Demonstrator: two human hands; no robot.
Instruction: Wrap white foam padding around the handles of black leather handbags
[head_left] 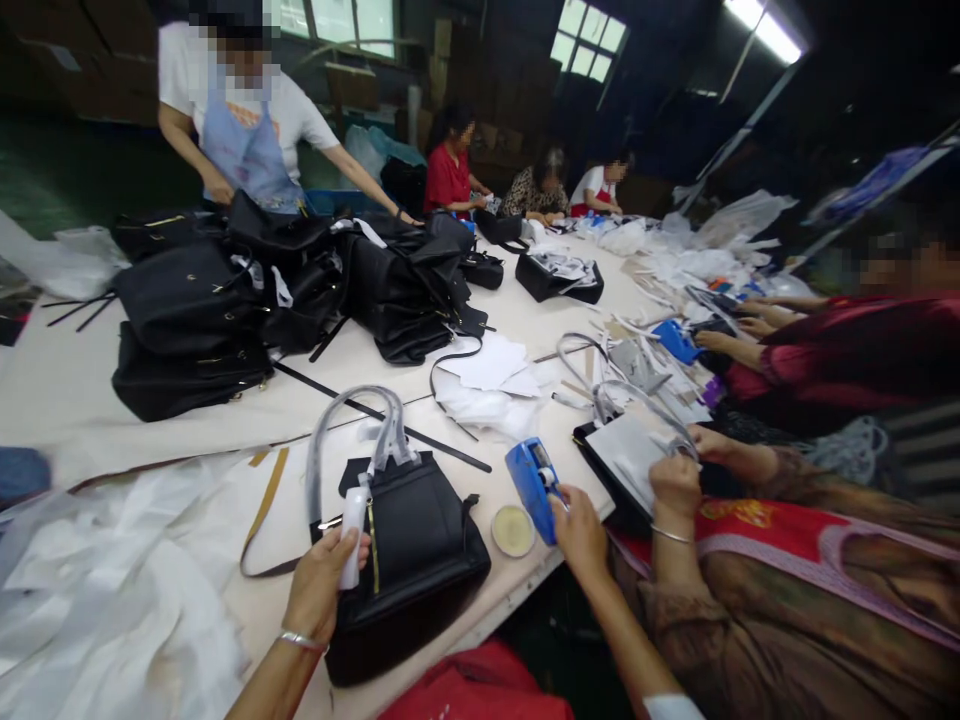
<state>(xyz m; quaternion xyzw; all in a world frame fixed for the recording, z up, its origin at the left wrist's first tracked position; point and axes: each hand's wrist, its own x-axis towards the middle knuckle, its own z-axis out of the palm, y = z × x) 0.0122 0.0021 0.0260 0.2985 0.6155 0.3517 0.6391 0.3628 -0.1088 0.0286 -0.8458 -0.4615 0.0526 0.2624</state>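
Observation:
On the near table edge stands a black handbag (pixel 420 520), its handles (pixel 390 430) covered in clear plastic, with a gold zipper on the front. My left hand (pixel 322 580) is closed around a white wrapped piece (pixel 354 530) against the bag's left front; what is inside the wrapping is hidden. To the bag's right, my right hand (pixel 579 530) grips a blue tape dispenser (pixel 534 485) by its side. A round, pale yellowish tin or dish (pixel 513 530) lies between the bag and the dispenser.
Black bags (pixel 195 310) are piled at the back left. White wrapping sheets (pixel 127 590) cover the left, with more paper (pixel 495 380) at centre. Close on my right, a co-worker's hands (pixel 675 485) handle another bag (pixel 622 460). Other people work around the table.

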